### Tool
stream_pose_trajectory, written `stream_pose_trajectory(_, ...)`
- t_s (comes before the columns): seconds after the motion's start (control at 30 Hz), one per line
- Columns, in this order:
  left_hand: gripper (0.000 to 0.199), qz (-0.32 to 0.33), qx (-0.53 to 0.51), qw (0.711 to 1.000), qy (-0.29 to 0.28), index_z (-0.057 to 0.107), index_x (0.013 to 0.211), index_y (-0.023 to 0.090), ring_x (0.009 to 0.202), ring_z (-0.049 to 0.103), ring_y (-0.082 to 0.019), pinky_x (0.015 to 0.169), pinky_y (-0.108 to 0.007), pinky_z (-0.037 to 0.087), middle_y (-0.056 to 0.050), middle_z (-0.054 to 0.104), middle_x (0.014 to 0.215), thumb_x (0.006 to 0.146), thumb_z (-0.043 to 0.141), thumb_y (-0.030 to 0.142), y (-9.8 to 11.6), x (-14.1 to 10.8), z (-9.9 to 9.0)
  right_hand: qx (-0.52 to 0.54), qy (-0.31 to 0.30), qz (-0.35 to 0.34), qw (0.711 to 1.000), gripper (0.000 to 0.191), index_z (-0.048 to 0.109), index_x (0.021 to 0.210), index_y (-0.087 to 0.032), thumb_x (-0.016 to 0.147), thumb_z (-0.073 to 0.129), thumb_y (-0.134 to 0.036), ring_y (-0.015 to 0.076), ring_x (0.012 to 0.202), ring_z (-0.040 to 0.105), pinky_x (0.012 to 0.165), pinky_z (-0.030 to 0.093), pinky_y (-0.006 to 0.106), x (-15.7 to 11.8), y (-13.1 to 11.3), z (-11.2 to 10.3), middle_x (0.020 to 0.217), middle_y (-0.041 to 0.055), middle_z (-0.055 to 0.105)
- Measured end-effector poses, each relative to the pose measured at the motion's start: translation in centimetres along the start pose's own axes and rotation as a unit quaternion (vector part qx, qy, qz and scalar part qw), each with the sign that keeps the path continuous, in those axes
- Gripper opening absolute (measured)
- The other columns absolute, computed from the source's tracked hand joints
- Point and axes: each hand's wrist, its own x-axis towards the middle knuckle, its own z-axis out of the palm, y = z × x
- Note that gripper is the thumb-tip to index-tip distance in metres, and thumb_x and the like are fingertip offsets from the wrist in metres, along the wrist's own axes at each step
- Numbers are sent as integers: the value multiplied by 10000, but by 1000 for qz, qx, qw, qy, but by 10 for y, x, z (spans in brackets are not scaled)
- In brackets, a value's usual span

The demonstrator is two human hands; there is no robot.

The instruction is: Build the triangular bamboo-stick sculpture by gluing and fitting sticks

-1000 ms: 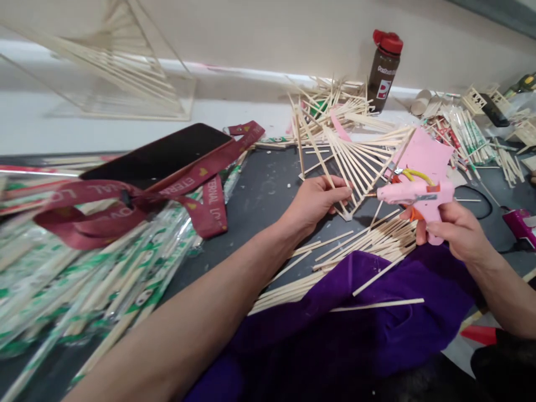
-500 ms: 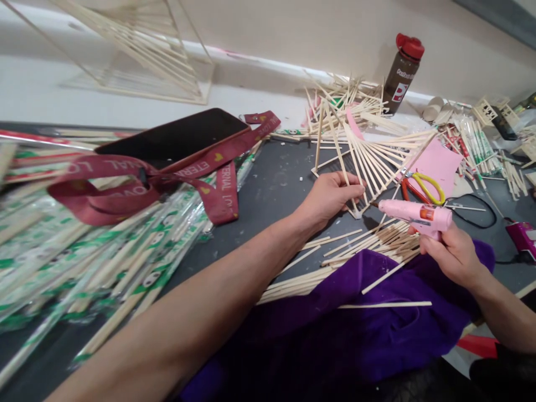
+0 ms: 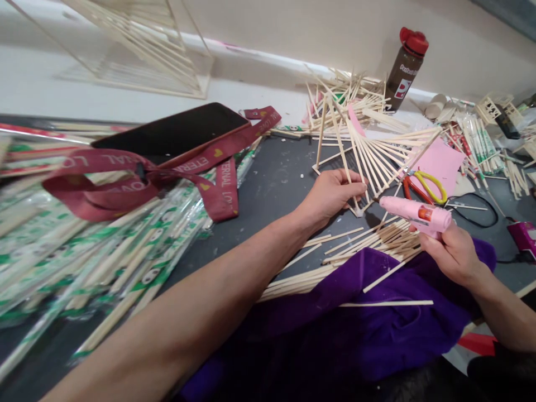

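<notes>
The left hand (image 3: 335,192) has thumb and fingertips pinched together on a slim wooden stick of the frame (image 3: 377,156). The frame fans out from 12 to 2 o'clock of that hand, its straight, pale sticks making a twisted, ribbed surface (rather like a pleated fan) above a whitish, blobby lower corner. At 4 o'clock, the right hand (image 3: 452,251) is wrapped around the glue gun (image 3: 419,215), smooth pink plastic with an orange patch; its nozzle points at 9 o'clock, near that corner, though contact is impossible to tell.

From the left hand, looped red and yellow handles (image 3: 435,187) lie at 3 o'clock beside a flat pink sheet (image 3: 441,162). Loose sticks (image 3: 377,240) spread at 4 to 5 o'clock, and soft purple cloth (image 3: 377,324) rumples at 6. Crinkly plastic packs (image 3: 125,257) fill 8 to 9, under a woven maroon strap (image 3: 218,192).
</notes>
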Motion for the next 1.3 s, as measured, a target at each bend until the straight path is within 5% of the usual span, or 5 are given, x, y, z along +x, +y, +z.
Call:
stream_pose_trajectory(0.2, 85, -6, 8, 1000, 3, 622, 718, 136, 468, 490, -56, 422, -201, 295, 27, 575, 562, 740, 612, 55, 1, -1, 0, -2, 3, -63, 998, 217, 625, 1033, -177, 917, 462, -260, 152, 646, 656, 605, 500, 234, 1, -3, 2, 828, 54, 708)
stream_pose_trajectory(0.47, 90, -3, 14, 1000, -1, 621, 720, 138, 455, 479, -53, 427, -205, 295, 34, 562, 546, 754, 611, 56, -1, 1, 0, -41, 51, -81, 995, 284, 582, 1156, -162, 912, 479, -267, 196, 818, 708, 693, 541, 262, -1, 1, 0, 1061, 108, 714)
stream_pose_trajectory(0.9, 64, 1, 8, 1000, -1, 623, 726, 130, 489, 505, -61, 429, -193, 310, 29, 580, 570, 732, 616, 67, 0, -1, 0, -44, 34, -78, 995, 321, 525, 1229, -181, 920, 487, -259, 194, 826, 700, 713, 537, 274, -2, 2, 2, 1097, 109, 695)
stream_pose_trajectory(1.3, 49, 5, 16, 1000, 3, 632, 727, 128, 501, 503, -59, 434, -190, 307, 27, 586, 578, 730, 624, 81, 0, 0, 0, -56, 53, -114, 990, 254, 518, 1171, -189, 925, 490, -243, 163, 688, 667, 630, 523, 251, 1, 0, 0, 901, 72, 696)
